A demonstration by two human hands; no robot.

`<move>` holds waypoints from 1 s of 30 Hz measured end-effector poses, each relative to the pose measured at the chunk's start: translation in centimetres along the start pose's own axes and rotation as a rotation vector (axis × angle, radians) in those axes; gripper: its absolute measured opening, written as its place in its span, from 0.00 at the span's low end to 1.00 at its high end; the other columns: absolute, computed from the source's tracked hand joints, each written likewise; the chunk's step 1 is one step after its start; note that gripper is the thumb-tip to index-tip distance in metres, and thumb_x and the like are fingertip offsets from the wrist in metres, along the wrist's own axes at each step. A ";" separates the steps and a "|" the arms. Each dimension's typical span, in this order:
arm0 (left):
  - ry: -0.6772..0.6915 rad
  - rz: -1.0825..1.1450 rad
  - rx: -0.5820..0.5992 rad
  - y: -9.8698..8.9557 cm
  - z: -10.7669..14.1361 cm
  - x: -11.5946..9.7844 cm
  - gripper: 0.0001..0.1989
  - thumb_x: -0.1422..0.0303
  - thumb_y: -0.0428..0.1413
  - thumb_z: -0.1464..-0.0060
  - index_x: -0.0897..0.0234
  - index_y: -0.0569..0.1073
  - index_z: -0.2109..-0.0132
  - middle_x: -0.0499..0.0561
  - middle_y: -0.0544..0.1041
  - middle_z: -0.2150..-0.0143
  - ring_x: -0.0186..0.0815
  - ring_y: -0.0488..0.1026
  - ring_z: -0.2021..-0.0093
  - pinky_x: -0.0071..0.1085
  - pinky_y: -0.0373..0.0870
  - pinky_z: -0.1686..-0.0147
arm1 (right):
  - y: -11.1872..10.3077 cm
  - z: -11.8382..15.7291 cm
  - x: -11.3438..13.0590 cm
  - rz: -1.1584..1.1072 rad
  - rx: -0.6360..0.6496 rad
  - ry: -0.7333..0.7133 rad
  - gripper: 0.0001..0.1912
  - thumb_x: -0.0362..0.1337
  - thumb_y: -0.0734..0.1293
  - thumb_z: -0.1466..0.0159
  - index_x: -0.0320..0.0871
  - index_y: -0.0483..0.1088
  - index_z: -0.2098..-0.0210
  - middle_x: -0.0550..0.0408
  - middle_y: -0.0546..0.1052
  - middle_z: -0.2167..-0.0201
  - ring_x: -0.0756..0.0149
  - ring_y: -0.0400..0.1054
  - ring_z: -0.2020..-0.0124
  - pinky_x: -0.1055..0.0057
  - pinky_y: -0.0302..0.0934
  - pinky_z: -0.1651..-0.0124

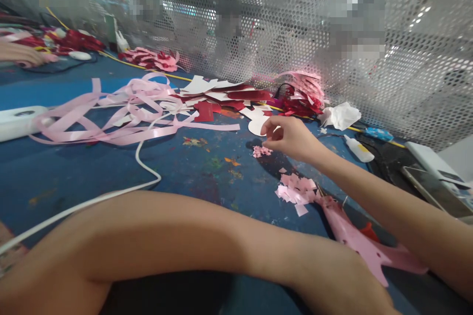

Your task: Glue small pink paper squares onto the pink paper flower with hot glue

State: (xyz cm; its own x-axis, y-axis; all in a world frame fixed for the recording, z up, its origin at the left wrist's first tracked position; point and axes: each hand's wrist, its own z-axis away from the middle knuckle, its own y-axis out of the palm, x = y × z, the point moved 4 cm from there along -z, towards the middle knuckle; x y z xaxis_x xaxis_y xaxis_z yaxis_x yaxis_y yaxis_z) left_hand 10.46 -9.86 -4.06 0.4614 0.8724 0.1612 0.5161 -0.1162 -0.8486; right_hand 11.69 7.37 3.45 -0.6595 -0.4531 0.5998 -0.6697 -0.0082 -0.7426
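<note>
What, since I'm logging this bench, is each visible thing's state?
Right hand: fingers curled
Left hand: fingers not visible
Pink bits: heaped
Pink squares: loosely heaped
Ribbon: loose, tangled
Cable: slack, curved
Bottle: lying on its side
White wad: crumpled
Cards: piled untidily

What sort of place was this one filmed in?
Probably a craft workshop: a stained blue worktable holds tangled pink ribbon, a pile of red and white pieces and small pink scraps.
</note>
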 end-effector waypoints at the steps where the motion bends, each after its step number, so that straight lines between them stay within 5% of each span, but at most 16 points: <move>1: -0.003 0.014 0.010 0.0 0.0 -0.1 0.13 0.67 0.49 0.45 0.47 0.78 0.64 0.53 0.74 0.67 0.36 0.72 0.71 0.31 0.52 0.83 | 0.0 0.0 0.0 -0.009 -0.001 0.001 0.07 0.30 0.68 0.51 0.42 0.68 0.72 0.61 0.71 0.77 0.72 0.67 0.77 0.74 0.57 0.73; 5: -0.016 0.108 0.051 -0.6 -0.2 -0.1 0.13 0.71 0.50 0.47 0.49 0.78 0.65 0.52 0.75 0.68 0.33 0.71 0.74 0.31 0.53 0.83 | -0.1 0.1 -0.1 -0.033 -0.016 0.000 0.08 0.33 0.70 0.50 0.42 0.68 0.70 0.58 0.74 0.73 0.71 0.69 0.75 0.73 0.59 0.74; 11: -0.185 0.164 0.180 -1.1 -0.6 0.8 0.10 0.62 0.51 0.47 0.46 0.77 0.63 0.53 0.75 0.67 0.36 0.71 0.73 0.31 0.50 0.83 | -0.4 0.0 0.0 -0.035 -0.070 -0.015 0.05 0.34 0.69 0.47 0.42 0.68 0.72 0.56 0.75 0.73 0.69 0.70 0.71 0.71 0.62 0.67; 16: -0.216 0.161 0.171 -1.1 -0.6 1.1 0.11 0.61 0.50 0.48 0.45 0.76 0.61 0.54 0.75 0.66 0.37 0.71 0.73 0.32 0.49 0.82 | -0.4 0.1 -0.2 -0.085 -0.069 -0.012 0.14 0.33 0.69 0.48 0.43 0.65 0.62 0.60 0.73 0.75 0.71 0.68 0.73 0.72 0.62 0.68; 23: -0.157 0.257 0.231 -1.5 -0.8 0.8 0.10 0.65 0.50 0.47 0.47 0.76 0.64 0.52 0.75 0.67 0.32 0.71 0.75 0.31 0.51 0.83 | -0.5 0.3 -0.3 -0.092 -0.057 0.004 0.15 0.29 0.68 0.49 0.42 0.65 0.63 0.60 0.72 0.74 0.73 0.67 0.75 0.74 0.61 0.71; 30: -0.112 0.178 0.233 -1.8 -1.0 0.2 0.15 0.72 0.47 0.46 0.48 0.76 0.62 0.48 0.73 0.70 0.29 0.69 0.79 0.26 0.52 0.86 | -0.5 0.5 -0.5 -0.057 0.003 0.053 0.23 0.26 0.68 0.50 0.43 0.65 0.55 0.53 0.76 0.60 0.73 0.70 0.74 0.73 0.64 0.69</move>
State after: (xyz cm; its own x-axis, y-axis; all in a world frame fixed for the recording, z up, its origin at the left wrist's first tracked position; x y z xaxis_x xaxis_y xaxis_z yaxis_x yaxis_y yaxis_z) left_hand 10.35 -9.95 -2.03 0.4403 0.8967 -0.0461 0.2488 -0.1712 -0.9533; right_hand 12.52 7.16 3.42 -0.6371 -0.4041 0.6563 -0.7060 -0.0356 -0.7073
